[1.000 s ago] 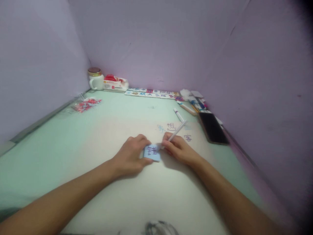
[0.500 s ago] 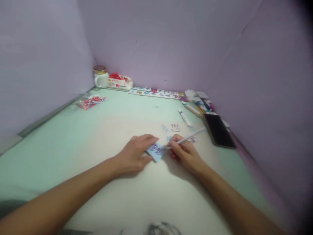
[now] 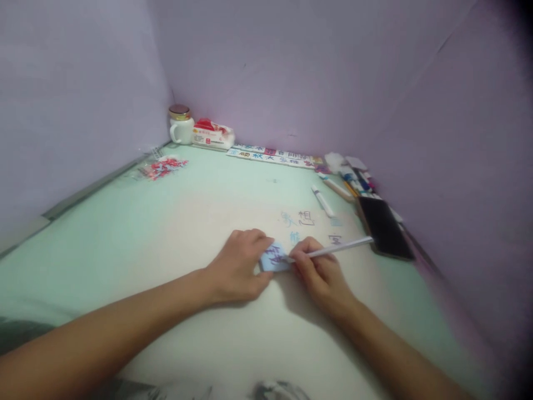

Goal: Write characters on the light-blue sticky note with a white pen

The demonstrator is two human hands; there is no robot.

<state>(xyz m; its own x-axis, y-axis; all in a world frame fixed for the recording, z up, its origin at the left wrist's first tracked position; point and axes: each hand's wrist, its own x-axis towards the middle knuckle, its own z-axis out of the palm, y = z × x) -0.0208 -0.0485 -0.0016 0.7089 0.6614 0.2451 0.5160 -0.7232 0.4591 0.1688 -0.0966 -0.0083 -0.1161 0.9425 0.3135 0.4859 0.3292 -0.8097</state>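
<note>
So the left hand (image 3: 239, 268) is gripping a small light-blue square block (image 3: 270, 265), pinching it between the thumb on the near side and the fingers on the far side. The block is lying on the pale green and whitish tabletop (image 3: 216, 186), roughly in the middle, and its top is showing dark purple handwritten strokes. The right hand (image 3: 322, 275) is closing around a slim white pen (image 3: 343, 248), fingers bunched near the tip, and the tip is touching or almost touching the block's right part; it's too blurry to tell which. The pen's back end is pointing off to the right, toward a black flat phone (image 3: 385, 228).

Just past the right hand, some handwritten characters (image 3: 306, 218) in blue and dark ink are showing on the tabletop, and a white marker with a purple band (image 3: 322, 201) is lying beyond them. A bunch of mixed pens (image 3: 353, 180) is sitting behind the phone, with a crumpled white wad (image 3: 333, 162) next to it.

Along the back wall, two rows of white tiles with colourful characters (image 3: 275, 157) are running side by side. To their left, a red and white soft packet (image 3: 212, 135) is sitting beside a white mug with a brownish lid (image 3: 182, 130), and a clear bag of red and blue bits (image 3: 166, 166) is lying nearer the left wall.
</note>
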